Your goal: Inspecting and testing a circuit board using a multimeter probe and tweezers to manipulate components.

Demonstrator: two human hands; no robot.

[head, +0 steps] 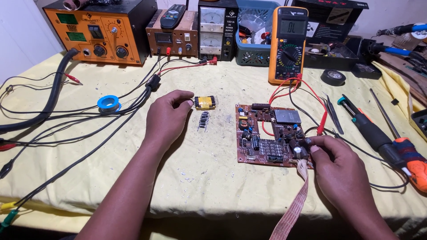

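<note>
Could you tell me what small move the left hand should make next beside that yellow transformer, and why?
Probably close the left hand on the yellow transformer and lift it. Its fingertips are right at the part's left edge without gripping it, while the right hand rests at the near right corner of the circuit board, so the board seems steadied already.

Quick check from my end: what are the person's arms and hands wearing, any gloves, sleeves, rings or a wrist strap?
Nothing is worn that shows. The left hand and the right hand are both bare, with no gloves, rings, watch or wrist strap. Both forearms are bare too, with no sleeve in view up to the frame's lower edge. The fingernails are short and unpainted where they show.
</note>
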